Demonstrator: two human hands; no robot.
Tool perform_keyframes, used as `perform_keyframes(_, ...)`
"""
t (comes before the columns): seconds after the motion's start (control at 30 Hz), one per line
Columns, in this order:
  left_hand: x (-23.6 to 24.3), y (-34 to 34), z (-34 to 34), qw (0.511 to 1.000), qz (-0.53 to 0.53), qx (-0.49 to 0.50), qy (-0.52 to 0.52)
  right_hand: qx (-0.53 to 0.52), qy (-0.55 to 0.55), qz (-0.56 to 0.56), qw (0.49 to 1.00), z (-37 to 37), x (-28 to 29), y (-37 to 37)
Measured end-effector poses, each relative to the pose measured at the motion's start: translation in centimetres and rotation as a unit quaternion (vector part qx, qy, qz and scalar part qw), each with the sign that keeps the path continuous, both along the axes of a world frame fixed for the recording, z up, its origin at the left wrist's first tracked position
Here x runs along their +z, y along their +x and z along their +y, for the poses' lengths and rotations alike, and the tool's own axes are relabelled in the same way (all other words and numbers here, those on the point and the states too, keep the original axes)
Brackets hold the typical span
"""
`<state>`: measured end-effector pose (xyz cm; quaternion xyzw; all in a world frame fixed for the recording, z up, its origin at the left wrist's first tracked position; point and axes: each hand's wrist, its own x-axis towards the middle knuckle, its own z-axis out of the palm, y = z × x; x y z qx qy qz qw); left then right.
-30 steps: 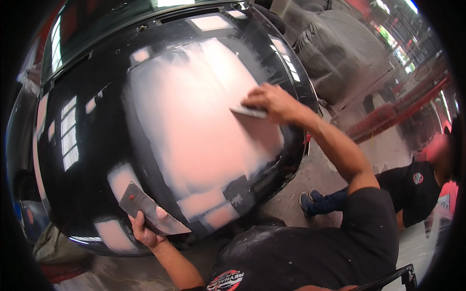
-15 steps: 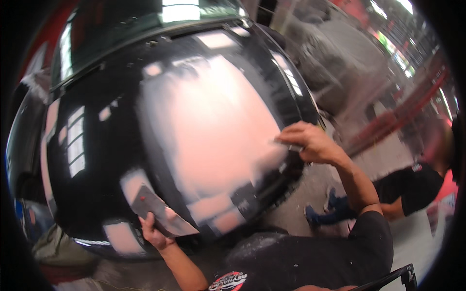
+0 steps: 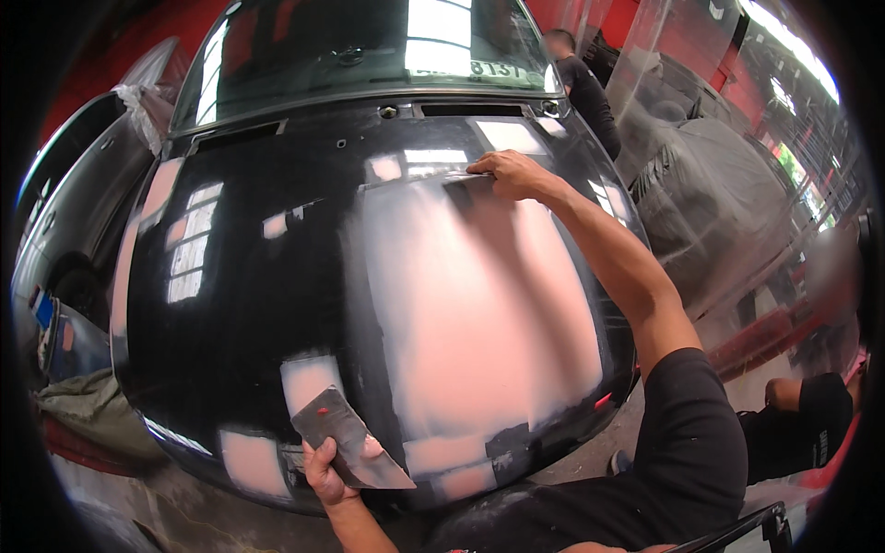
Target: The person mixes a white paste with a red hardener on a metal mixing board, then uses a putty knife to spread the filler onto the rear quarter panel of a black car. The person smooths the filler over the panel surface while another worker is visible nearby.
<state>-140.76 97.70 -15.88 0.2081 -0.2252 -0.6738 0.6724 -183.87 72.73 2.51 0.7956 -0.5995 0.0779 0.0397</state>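
A black car hood [image 3: 249,313] spreads in front of me, with a large pink-white filler patch [image 3: 479,359] on its right half and smaller pink patches around it. My left hand [image 3: 324,472], low and left of centre, grips a grey metal putty palette [image 3: 334,429] by its edge. A lump of pink putty [image 3: 371,447] sits on the palette. My right arm reaches across the hood. At the patch's far edge, my right hand [image 3: 513,175] pinches what looks like a thin putty spreader [image 3: 472,172], mostly hidden by the fingers and lying nearly flat on the surface.
Beyond the hood rises the windshield [image 3: 350,55]. A grey car [image 3: 78,203] stands at left, and a covered vehicle [image 3: 710,175] at right. One person [image 3: 590,97] is beside the car at the back; another [image 3: 802,424] is at lower right.
My right hand has moved from the patch's near right side up to its far edge. My view has shifted, showing more of the windshield. The palette stays in my left hand.
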Motion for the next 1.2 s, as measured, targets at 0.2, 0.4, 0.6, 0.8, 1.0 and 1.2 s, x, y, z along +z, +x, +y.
perform_keyframes(0.2,0.4,-0.1,-0.1,1.0,0.009,-0.008,-0.006,-0.01,0.024,0.034,0.999,-0.3,-0.7,1.0)
perform_keyframes(0.4,0.5,0.2,0.2,0.999,0.01,-0.035,-0.029,0.009,0.034,0.012,0.999,6.5,-1.9,1.3)
perform_keyframes(0.6,0.4,0.5,0.0,0.997,0.014,-0.063,-0.044,-0.023,-0.052,0.014,0.998,24.3,-7.6,3.5)
perform_keyframes(0.8,-0.5,0.8,-0.6,0.995,0.028,-0.092,-0.038,-0.081,-0.118,0.013,0.99,37.4,-12.7,8.3)
perform_keyframes(1.0,-0.4,0.8,-0.5,0.995,0.025,-0.087,-0.028,-0.089,-0.101,0.023,0.991,41.4,-12.9,9.1)
perform_keyframes(1.2,0.3,0.3,0.0,0.998,0.007,-0.055,-0.043,-0.046,-0.231,-0.058,0.97,30.0,-3.9,1.9)
